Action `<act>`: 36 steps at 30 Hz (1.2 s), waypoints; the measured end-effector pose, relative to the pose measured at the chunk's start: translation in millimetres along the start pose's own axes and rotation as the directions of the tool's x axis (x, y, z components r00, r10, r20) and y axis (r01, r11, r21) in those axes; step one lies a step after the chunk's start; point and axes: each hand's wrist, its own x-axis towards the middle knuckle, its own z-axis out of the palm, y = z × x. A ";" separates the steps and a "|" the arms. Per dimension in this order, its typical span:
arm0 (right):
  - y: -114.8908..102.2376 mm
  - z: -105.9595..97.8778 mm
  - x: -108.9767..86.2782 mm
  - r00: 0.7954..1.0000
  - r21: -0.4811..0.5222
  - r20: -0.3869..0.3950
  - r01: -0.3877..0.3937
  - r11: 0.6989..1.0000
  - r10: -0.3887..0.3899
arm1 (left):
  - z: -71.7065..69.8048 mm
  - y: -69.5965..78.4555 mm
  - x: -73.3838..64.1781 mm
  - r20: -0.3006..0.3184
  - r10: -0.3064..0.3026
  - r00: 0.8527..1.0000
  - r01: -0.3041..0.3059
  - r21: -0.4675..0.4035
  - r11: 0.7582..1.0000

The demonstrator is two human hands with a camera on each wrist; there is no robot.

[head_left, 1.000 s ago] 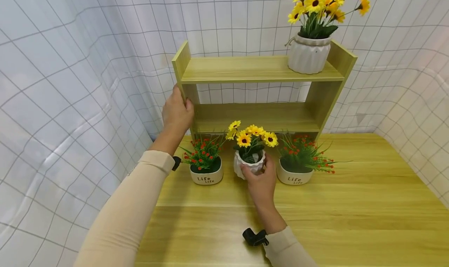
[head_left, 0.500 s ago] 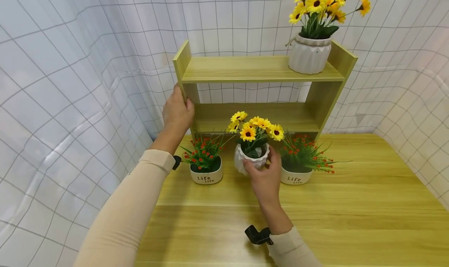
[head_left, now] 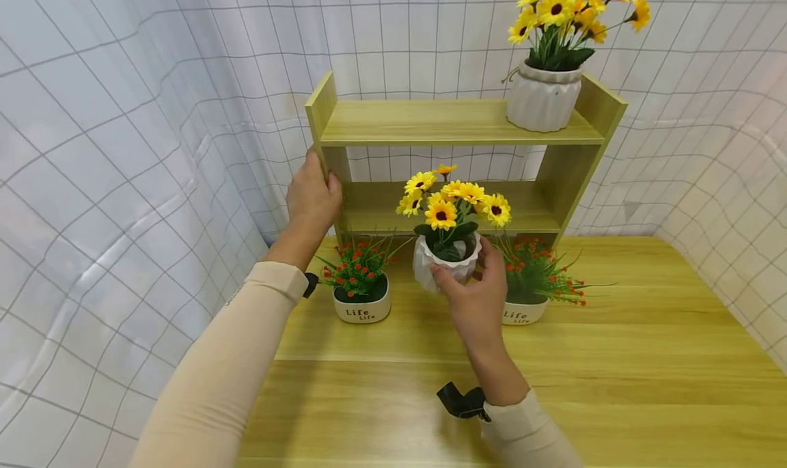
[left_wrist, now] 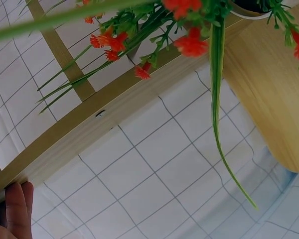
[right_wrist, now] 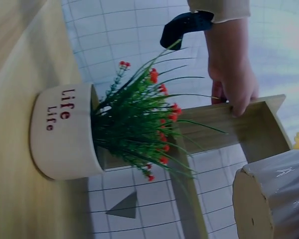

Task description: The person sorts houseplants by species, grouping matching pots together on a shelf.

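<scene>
My right hand [head_left: 482, 307] grips a white fluted flowerpot [head_left: 439, 270] of yellow artificial sunflowers, thumb on its near side. The pot hangs above the table, in front of the lower shelf. In the right wrist view the base of that pot [right_wrist: 251, 209] shows, off the tabletop. My left hand [head_left: 313, 195] holds the left side panel of a wooden two-tier shelf [head_left: 430, 123], its thumb on the front edge. Two of its fingers [left_wrist: 19, 206] show against the panel in the left wrist view; the rest is cut off there.
A larger white pot of sunflowers [head_left: 544, 99] stands at the upper tier's right end. On the wooden table [head_left: 381, 400], a red-flowered "Life" pot [head_left: 363, 307] sits left of the held pot. Another "Life" pot [head_left: 525, 312] sits right, partly behind my right hand. Grid-patterned curtains surround the table.
My right hand has lifted the sunflower pot up from between the two "Life" pots and slightly to the right. The left hand keeps its hold on the shelf panel.
</scene>
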 end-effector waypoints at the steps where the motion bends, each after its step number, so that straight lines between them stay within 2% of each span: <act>1: -3.3 -0.9 1.3 1.000 0.004 0.007 -0.003 1.000 0.003 | -0.2 0.1 0.1 0.002 -0.001 1.000 0.001 0.001 1.000; 4: -6.4 -3.6 6.6 1.000 0.012 0.021 0.000 1.000 0.000 | -0.5 0.4 0.2 0.007 -0.004 1.000 0.004 0.005 1.000; 13: -10.1 -6.8 24.1 0.997 0.092 0.037 0.071 0.993 -0.074 | -0.1 0.4 -0.8 0.011 -0.002 1.000 0.001 0.014 1.000; 23: -38.3 -7.4 50.2 0.983 0.008 0.003 0.182 0.983 -0.182 | -0.3 -0.6 -1.0 -0.012 0.016 1.000 -0.016 0.009 1.000; 36: -64.7 -3.1 74.8 0.989 0.020 0.026 0.146 0.989 -0.147 | -1.5 1.2 -2.0 0.007 -0.001 1.000 0.000 0.008 1.000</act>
